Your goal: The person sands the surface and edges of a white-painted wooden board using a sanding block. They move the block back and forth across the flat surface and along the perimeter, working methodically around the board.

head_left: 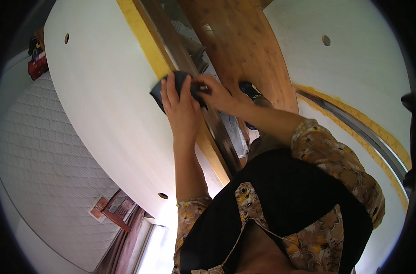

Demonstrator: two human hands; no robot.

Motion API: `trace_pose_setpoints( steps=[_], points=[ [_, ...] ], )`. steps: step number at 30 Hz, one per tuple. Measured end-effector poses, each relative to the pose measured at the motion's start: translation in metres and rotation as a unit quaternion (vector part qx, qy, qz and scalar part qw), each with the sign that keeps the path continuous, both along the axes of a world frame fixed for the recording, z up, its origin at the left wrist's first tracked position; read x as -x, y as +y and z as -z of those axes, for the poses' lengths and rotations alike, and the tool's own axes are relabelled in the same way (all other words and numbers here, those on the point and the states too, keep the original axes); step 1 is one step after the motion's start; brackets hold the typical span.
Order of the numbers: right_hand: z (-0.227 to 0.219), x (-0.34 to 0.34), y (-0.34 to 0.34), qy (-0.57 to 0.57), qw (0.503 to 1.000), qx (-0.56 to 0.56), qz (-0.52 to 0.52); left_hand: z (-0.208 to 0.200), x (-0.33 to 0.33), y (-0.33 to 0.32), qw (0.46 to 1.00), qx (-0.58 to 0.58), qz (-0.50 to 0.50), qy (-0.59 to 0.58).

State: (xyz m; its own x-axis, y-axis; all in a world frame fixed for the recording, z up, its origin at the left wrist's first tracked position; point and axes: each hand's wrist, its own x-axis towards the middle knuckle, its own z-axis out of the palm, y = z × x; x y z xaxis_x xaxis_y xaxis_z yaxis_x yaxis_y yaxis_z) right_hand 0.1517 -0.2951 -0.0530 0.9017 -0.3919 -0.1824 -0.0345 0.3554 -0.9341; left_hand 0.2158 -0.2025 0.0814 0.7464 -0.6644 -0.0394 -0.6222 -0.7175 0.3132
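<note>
A dark grey sheet (158,95), cloth or sandpaper by its look, lies bent over the edge of a large white panel (112,91). My left hand (184,109) presses it there, fingers spread across its top and the thumb side partly hidden. My right hand (217,95) is closed at the sheet's right side, fingertips bent inward; what exactly they pinch is blurred. A yellow strip (141,39), like masking tape, runs along the panel's edge and passes under the sheet. Beside it is a brown wooden rail (219,134).
Another white panel (349,59) stands at the right, with a metal channel (370,137) bordered in yellow. A quilted mattress (48,150) is at the left, with a red bag (37,68) beyond. My shoe (249,90) is on the wooden floor (235,41).
</note>
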Motion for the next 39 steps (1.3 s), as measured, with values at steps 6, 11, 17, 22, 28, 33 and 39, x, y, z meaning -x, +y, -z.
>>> trace_pose_setpoints(
  steps=[6,11,17,22,28,33,39],
  points=[
    [-0.009,-0.02,0.006,-0.031,0.994,0.086,0.056,0.001,-0.024,0.006,0.997,0.061,0.033,0.02],
    [-0.008,-0.114,-0.043,-0.091,0.983,0.14,0.08,0.013,-0.103,-0.032,0.989,0.14,0.017,-0.032],
    [-0.001,-0.093,-0.037,-0.069,0.989,0.116,0.053,0.004,-0.09,-0.022,0.994,0.11,-0.028,0.002],
    [-0.008,-0.004,-0.008,-0.054,0.994,0.09,-0.026,0.004,-0.013,0.009,0.998,0.006,-0.044,-0.044],
    [-0.006,-0.053,-0.028,-0.08,0.989,0.125,0.014,0.01,-0.052,-0.01,0.995,0.067,-0.021,-0.072],
    [0.0,-0.147,-0.07,-0.102,0.991,0.076,0.046,0.02,-0.138,-0.054,0.989,0.091,-0.035,-0.108],
    [0.008,-0.113,-0.048,-0.103,0.987,0.115,0.043,0.023,-0.105,-0.034,0.993,0.063,-0.046,-0.085]
  ],
)
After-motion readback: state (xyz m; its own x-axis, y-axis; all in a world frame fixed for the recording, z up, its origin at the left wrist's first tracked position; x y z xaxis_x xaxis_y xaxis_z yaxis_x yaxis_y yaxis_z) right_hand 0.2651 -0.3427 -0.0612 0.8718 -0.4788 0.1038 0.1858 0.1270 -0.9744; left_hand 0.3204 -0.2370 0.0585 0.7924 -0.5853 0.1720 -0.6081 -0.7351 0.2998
